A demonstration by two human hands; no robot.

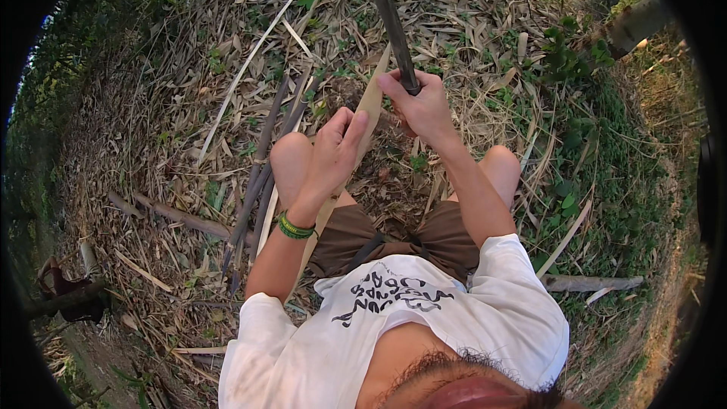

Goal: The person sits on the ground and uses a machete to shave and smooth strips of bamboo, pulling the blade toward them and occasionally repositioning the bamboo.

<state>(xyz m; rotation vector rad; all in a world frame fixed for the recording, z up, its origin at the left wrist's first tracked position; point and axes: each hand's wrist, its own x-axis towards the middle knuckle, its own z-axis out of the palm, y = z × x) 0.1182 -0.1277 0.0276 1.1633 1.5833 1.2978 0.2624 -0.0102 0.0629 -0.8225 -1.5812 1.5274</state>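
A long pale strip of split wood or bamboo (pixel 369 98) runs from beside my left forearm up to a narrow far end. My left hand (pixel 335 148) is closed around it, thumb lying along its face. Closed on the near end of a long dark rod-like piece (pixel 390 15) is my right hand (pixel 424 106); the rod reaches away past the top of the view, and its far end is out of sight. My right thumb tip is close to the strip's edge. The right fingers are partly hidden beneath.
Dark sticks (pixel 266 136) lie beside my left knee, crossing a brown branch (pixel 185 218). A thin white strip (pixel 257 53) lies farther left. Dry leaves cover the ground. Trunks (pixel 636 24) stand at far right, and a cut stick (pixel 594 283) lies by my right side.
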